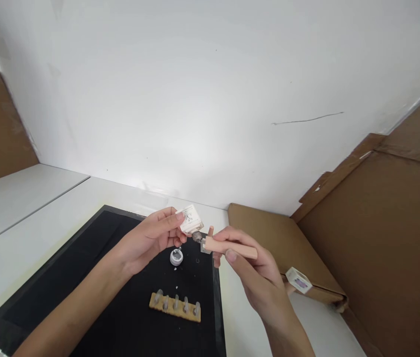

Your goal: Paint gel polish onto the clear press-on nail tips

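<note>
**Both hands full above black mat**

Left hand [161, 228] pinched a small white box [190, 218]; right hand [254, 267] gripped a pink stick [234, 247], its left end near the box, grey lump [197, 237] between. Round jar [176, 258] sat on the black mat [128, 322], far of a yellowish strip [175, 307] with five clear pegs. Right hand partly blocked the cardboard box [269, 228] at right. White table [61, 213] under mat; white wall [195, 99] far, brown panels [399, 238] either side.
</note>
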A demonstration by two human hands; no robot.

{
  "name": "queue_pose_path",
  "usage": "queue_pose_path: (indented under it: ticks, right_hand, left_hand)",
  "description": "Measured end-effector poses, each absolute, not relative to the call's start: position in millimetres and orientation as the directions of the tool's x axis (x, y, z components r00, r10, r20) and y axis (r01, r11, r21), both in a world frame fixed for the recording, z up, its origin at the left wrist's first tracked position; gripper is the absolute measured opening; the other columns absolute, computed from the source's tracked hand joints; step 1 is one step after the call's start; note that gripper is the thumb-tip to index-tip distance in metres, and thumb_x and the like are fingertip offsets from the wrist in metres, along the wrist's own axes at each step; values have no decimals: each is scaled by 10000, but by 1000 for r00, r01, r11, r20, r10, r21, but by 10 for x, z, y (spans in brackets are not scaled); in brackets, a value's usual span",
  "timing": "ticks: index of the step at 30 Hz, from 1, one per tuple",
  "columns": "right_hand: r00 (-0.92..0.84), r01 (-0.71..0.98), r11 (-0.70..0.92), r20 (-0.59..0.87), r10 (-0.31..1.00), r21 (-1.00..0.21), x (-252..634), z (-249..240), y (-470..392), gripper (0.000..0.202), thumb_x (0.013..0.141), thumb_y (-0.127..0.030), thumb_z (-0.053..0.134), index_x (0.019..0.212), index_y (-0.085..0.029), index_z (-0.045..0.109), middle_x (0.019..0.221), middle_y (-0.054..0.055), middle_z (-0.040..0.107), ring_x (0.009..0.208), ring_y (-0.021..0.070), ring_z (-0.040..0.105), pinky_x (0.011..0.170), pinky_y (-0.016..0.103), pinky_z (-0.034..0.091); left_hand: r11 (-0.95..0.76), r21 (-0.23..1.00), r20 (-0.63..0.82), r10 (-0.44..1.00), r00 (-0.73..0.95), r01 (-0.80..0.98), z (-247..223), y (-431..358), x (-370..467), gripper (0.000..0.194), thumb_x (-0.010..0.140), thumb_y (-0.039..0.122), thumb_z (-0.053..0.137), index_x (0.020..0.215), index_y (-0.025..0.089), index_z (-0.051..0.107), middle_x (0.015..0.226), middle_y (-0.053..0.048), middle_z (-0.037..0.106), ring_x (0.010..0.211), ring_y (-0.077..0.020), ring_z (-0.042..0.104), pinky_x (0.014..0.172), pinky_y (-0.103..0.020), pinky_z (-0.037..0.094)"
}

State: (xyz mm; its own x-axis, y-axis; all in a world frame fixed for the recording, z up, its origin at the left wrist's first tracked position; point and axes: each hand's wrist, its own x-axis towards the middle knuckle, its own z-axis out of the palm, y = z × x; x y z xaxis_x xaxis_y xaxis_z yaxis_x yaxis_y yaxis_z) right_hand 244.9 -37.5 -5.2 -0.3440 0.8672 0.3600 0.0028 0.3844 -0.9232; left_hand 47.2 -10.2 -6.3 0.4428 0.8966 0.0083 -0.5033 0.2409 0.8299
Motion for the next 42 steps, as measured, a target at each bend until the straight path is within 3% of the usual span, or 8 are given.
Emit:
queue_pose_path:
  ticks: [7,21,26,30,32,34,37,42]
  right_hand:
    - [-349,-359,120,252,903,-925,2318,-97,-321,179,796,-364,675,901,-223,706,684,4,594,616,124,527,547,241,451]
    - [-327,-386,123,260,909,-914,2304,-40,-373,192,780,-379,681,884,-219,707,680,12,588,594,115,511,510,233,457]
    - [-309,-331,168,275,910,-929,2377,-15,-398,189,800,-385,660,889,-222,695,695,14,591,596,125,509,525,250,450]
    - [-299,-15,321,311,902,-947,2479,64,-438,136,848,-331,613,909,-240,692,872,37,635,727,160,557,668,288,463]
    - [-329,291,415,318,889,-862,2522,131,-473,136,883,-316,558,934,-262,672,954,40,647,865,196,568,748,309,449]
    - [-392,481,443,266,881,-757,2555,194,-506,162,904,-316,510,944,-261,657,926,40,660,815,194,574,683,301,447]
    - [-437,600,447,197,878,-663,2596,246,-530,195,918,-333,471,937,-255,648,852,36,670,677,172,566,535,271,408]
    - [-426,653,441,183,886,-616,2656,227,-530,207,922,-375,455,941,-258,626,809,24,661,648,164,541,518,264,390]
  left_hand:
    - [287,778,45,862,506,-559,-103,-104,472,257,770,374,679,799,127,613,708,-4,614,620,-76,538,624,-201,425]
    - [305,751,35,867,496,-586,-65,-98,388,237,815,365,634,855,132,649,736,-13,636,643,-77,562,654,-196,452]
    - [195,831,24,923,384,-521,-77,-56,328,239,812,361,634,905,141,641,772,-14,633,681,-90,556,688,-218,441]
    - [35,965,18,980,198,-262,-181,-22,304,322,773,394,658,981,154,606,877,-32,653,756,-117,569,737,-242,424]
    - [-14,996,28,985,168,-87,-284,-18,294,383,773,416,643,1057,170,566,973,-50,658,843,-148,594,791,-275,427]
    - [-26,999,17,979,202,38,-425,-22,284,437,768,426,634,1118,182,541,1038,-70,661,946,-191,607,850,-318,430]
    - [-30,993,0,967,254,113,-690,-33,262,396,747,391,649,1067,165,589,1018,-85,684,944,-215,627,869,-342,444]
    - [-63,958,-4,972,233,280,-1129,-51,199,365,709,324,652,1023,145,600,961,-91,694,909,-241,631,825,-355,466]
